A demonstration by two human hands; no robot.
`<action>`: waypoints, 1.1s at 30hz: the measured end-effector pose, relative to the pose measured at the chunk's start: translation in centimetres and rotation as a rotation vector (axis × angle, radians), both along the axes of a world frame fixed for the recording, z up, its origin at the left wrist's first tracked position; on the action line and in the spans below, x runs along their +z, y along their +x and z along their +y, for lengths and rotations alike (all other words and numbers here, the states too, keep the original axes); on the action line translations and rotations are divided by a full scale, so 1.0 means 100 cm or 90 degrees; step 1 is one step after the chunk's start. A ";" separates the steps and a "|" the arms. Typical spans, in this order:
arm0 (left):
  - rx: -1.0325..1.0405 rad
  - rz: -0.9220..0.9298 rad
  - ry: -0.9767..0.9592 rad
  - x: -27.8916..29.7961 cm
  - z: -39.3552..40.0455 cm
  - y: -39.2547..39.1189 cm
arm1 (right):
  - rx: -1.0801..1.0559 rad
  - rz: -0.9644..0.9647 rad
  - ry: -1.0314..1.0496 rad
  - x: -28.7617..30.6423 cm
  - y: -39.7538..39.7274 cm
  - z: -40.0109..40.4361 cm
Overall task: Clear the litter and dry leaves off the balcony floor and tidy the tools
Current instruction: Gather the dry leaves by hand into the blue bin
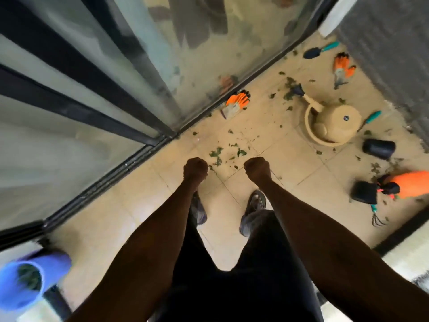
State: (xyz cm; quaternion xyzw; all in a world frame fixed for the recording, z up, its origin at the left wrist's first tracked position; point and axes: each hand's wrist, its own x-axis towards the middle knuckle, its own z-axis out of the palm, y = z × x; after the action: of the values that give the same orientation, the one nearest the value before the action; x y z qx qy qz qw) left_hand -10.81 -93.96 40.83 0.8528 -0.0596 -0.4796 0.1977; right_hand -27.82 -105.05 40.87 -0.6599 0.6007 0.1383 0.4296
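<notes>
Both my arms reach forward over the tiled balcony floor (pixel 278 145). My left hand (pixel 195 169) and my right hand (pixel 257 169) are curled into fists and hold nothing. Green leaf bits (pixel 217 153) lie scattered on the tiles just beyond my fists and further toward the far right. An orange-grey glove (pixel 235 104) lies by the door track; a second glove (pixel 343 69) lies near the grey wall. A trowel with a teal handle (pixel 321 50) lies at the far end, and a small hand rake (pixel 377 217) at the right.
A beige watering can (pixel 329 123) lies tipped over mid-floor. Black pots (pixel 378 148) (pixel 364 192) and an orange sprayer (pixel 411 184) sit at the right. A blue bucket (pixel 27 282) with green bits stands at bottom left. Sliding glass doors (pixel 104 66) run along the left, a grey wall (pixel 390 43) on the right.
</notes>
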 end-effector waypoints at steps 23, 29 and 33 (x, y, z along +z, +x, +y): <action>0.044 -0.295 -0.003 -0.584 -0.054 -0.101 | -0.209 0.181 -0.190 -0.576 -0.017 0.092; 0.039 -0.311 -0.311 -0.582 -0.098 -0.071 | -0.087 0.170 -0.194 -0.585 0.019 0.098; 0.105 -0.360 -0.389 -0.583 -0.086 -0.024 | 0.077 -0.013 -0.278 -0.594 0.045 0.049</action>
State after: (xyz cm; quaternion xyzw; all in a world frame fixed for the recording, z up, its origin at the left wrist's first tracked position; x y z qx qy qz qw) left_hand -13.25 -102.54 -17.50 0.8551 -0.1821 -0.1696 0.4548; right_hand -23.30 -100.18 -18.50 -0.7734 0.5713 0.0237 0.2736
